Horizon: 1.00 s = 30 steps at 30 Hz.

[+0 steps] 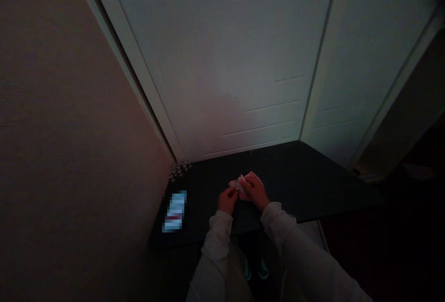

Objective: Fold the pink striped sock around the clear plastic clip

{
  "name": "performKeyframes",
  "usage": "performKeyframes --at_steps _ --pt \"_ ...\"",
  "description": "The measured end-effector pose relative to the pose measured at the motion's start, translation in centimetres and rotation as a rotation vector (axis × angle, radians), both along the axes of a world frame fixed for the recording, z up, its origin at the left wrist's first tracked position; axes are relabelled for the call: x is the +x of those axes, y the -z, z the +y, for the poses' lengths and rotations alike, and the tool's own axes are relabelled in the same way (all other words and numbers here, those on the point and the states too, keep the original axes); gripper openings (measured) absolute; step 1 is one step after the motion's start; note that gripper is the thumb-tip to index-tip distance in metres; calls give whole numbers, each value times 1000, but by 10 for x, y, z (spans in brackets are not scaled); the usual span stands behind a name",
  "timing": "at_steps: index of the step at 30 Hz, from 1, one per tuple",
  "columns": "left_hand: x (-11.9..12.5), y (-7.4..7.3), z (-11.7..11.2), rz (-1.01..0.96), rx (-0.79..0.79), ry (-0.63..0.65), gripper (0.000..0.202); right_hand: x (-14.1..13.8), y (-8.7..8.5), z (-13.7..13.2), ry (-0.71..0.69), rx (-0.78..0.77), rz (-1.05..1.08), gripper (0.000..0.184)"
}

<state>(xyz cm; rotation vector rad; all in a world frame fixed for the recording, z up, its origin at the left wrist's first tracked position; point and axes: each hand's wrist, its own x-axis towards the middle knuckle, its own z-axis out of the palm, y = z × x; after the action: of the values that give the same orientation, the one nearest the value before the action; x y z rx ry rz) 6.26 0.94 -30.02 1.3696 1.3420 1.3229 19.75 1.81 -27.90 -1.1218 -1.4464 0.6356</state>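
Observation:
Over a dark table, my two hands are close together, working on a soft-looking pink piece (252, 175), perhaps cloth or paper; the dim light hides its exact kind. A paler, whitish part of it shows between my fingertips. My left hand (227, 201) pinches its left side with bent fingers. On the other side, my right hand (258, 193) is closed on it with thumb and fingers, covering much of the piece. Both sleeves are light-coloured.
A lit, pixelated phone-like screen (174, 211) lies at the table's left. Several small shiny objects (179, 170) cluster in the back left corner. White panels (222, 61) rise behind the dark table (208, 228), and a wall (86, 177) stands close at left.

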Motion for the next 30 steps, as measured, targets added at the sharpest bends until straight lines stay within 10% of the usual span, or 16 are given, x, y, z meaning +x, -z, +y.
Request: performKeyframes --at_steps 21,30 --pt "2 1 -1 212 -10 -209 15 -8 22 6 -9 41 -214 24" --pt "9 -13 -8 145 33 -281 46 -7 7 -1 162 134 -276 36"
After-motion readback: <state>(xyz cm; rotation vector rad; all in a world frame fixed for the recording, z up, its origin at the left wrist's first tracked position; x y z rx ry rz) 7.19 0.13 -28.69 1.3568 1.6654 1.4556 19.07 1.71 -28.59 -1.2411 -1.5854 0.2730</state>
